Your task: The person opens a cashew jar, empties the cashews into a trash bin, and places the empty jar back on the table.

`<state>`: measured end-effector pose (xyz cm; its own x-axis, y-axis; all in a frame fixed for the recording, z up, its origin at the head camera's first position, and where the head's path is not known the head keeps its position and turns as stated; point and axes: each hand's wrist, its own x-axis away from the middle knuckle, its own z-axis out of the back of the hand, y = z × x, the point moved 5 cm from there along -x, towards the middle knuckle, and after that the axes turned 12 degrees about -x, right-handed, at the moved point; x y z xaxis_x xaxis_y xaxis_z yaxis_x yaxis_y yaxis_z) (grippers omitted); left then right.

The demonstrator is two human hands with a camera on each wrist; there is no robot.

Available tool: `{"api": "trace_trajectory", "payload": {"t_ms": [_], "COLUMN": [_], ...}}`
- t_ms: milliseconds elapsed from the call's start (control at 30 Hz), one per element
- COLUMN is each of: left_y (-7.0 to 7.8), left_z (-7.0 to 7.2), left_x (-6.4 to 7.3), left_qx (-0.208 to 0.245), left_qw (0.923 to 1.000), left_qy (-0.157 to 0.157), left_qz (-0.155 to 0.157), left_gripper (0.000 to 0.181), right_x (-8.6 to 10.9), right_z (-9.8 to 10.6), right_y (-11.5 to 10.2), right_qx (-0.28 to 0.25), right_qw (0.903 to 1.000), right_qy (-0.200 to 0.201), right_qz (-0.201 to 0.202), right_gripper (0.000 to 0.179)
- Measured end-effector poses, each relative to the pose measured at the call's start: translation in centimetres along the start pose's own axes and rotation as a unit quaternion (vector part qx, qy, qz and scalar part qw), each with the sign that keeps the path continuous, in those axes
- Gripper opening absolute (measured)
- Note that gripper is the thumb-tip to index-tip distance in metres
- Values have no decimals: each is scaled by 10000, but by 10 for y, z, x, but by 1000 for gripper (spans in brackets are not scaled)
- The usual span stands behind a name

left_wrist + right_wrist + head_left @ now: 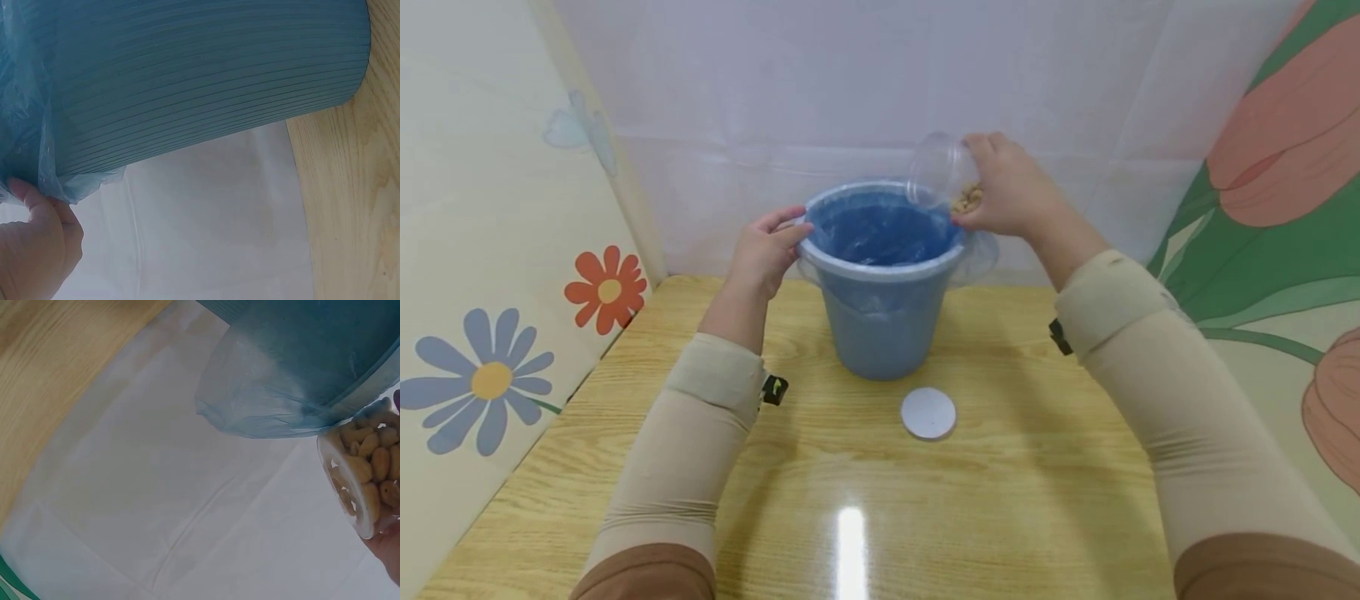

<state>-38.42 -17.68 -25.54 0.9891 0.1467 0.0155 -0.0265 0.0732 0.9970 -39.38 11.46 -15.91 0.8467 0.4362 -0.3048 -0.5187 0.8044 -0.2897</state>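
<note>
With your right hand [1011, 187] clamped round the jar [936, 171] of nuts [967, 198] and your left hand [763, 250] pinching the liner [47, 147] on the bin [883, 325], all near upper centre of the frame, tilting inside the rim [887, 271] looked safest against spills.

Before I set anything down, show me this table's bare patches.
Bare wood shows on the table between the white disc and right sleeve, and in front of the disc, between that sleeve and the left sleeve. Crowded: the bucket rim, where left hand, right hand and container of nuts gather.
</note>
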Motion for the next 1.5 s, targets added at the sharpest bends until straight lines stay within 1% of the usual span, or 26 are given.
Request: {"api": "trace_trajectory", "payload": {"t_ms": [67,200,400,533,867,1067,1167,1300,1400,1500], "left_y": [0,0,0,-1,0,-1,0,1,1,2], "left_z": [0,0,-1,-2,-1,1,1,1,0,0], "left_x": [0,0,1,0,-1,-1,-1,0,1,1], "left_qx": [6,-42,-79,-149,-89,-177,-215,-174,-113,-57], "left_qw": [10000,10000,10000,9999,9999,9998,9997,9998,9999,10000], "left_qy": [-4,-8,-20,-15,-12,22,28,16,-12,-40], "left_qz": [4,30,28,6,61,85,94,57,-10,-52], "left_gripper": [41,41,41,41,41,40,40,41,41,42], "right_x": [0,-1,0,-1,-4,-4,-4,-3,-2,-2], "right_z": [0,-1,-2,-4,-5,-6,-7,-8,-8,-8], "right_y": [-1,-4,-7,-7,-10,-13,-15,-18,-20,-22], "right_qx": [174,732,1447,1816,2025,2077,2255,2612,2704,2709], "right_qw": [9998,9971,9886,9825,9782,9767,9719,9614,9580,9571], "right_qy": [8,-23,-59,-128,-200,-233,-196,-160,-156,-141], "right_qz": [59,210,401,395,423,494,641,850,937,1019], "right_gripper": [101,98,95,95,97,98,94,86,84,81]}}
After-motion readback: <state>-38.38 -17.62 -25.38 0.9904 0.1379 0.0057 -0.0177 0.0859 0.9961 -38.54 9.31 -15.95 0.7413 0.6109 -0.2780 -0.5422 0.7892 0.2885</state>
